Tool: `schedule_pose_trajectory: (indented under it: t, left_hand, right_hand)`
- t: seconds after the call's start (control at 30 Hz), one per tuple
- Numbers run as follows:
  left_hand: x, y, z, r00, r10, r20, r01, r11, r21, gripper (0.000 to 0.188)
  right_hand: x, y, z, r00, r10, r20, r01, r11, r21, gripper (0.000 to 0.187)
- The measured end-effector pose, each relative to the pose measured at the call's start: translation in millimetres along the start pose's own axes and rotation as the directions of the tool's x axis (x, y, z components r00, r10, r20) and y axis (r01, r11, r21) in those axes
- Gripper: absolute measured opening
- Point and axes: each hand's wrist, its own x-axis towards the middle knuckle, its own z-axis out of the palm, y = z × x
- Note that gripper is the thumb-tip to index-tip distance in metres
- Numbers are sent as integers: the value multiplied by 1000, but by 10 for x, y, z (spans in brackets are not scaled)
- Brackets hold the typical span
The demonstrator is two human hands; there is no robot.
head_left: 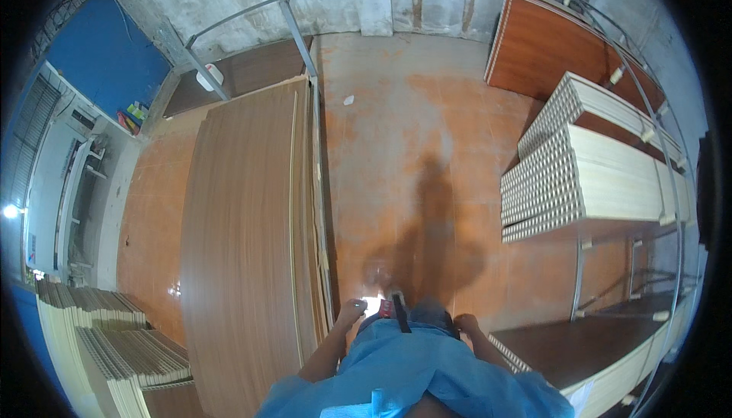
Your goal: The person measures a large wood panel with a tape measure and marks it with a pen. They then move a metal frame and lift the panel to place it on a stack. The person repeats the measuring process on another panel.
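Blue shirt (442, 364) lies nearest us; our left hand (352, 311), just right of the brown panel stack (240, 204), looks curled, grip unclear; our right hand (466, 324), farther right of the stack, we cannot read. Standing so close, we could scrape an arm on its edge.

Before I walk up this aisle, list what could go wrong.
1. The left hand is close to the wood-toned board stack; the stack's edge might scrape knuckles.
2. The pale panels on the right have corners facing the aisle, which could catch clothing.
3. The small white scrap on the floor ahead might slip underfoot.
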Motion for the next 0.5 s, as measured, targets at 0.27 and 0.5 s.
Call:
schedule_pose_trajectory:
  t: [0.27, 0.5]
  left_hand:
    - [2245, 2744, -447, 967, 251, 50, -251, 968, -9, 37]
    - [3614, 4658, -1179, 975, 174, -137, -196, 966, -170, 38]
  right_hand:
    - [1889, -377, -1115, 895, 445, -19, -329, 689, 646, 9]
    - [4110, -2805, -2968, 957, 104, 273, -257, 742, 619, 13]
